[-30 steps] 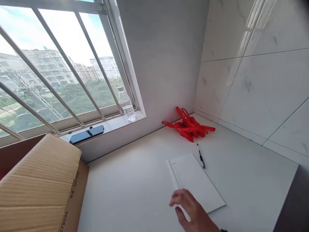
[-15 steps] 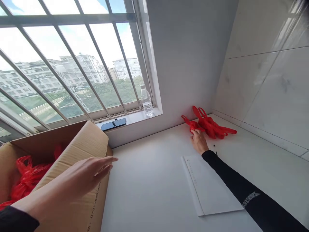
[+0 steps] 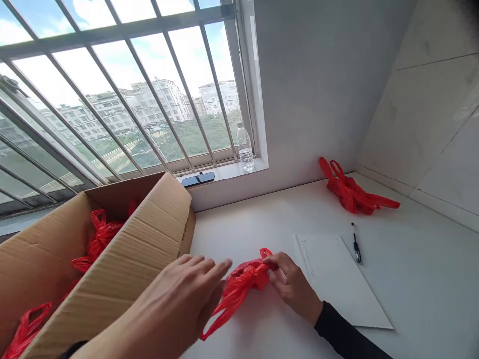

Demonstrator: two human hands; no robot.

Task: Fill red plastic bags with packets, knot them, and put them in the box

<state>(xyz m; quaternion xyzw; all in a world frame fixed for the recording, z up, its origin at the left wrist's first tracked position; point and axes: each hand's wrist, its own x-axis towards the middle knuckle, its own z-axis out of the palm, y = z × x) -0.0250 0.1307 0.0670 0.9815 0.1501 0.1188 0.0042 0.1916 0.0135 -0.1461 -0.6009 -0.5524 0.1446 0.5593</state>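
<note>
My right hand [image 3: 290, 281] pinches a crumpled red plastic bag [image 3: 239, 286] that lies on the white table [image 3: 411, 279] in front of me. Fingers stretched out, my left hand [image 3: 179, 299] reaches toward the same bag from the left, and its fingertips are right at the bag's near side. A small pile of more red bags [image 3: 350, 192] lies in the far right corner by the wall.
An open cardboard box [image 3: 123, 259] holding several red bags stands at the left. A white sheet [image 3: 342, 279] with a black pen [image 3: 357, 248] beside it lies right of my hands. A water bottle [image 3: 245, 148] and a dark phone [image 3: 197, 179] rest on the windowsill.
My right hand has pulled one red bag from the far pile toward me across the table. My left hand has moved right, off the box flap, to the bag. The view has panned left.
</note>
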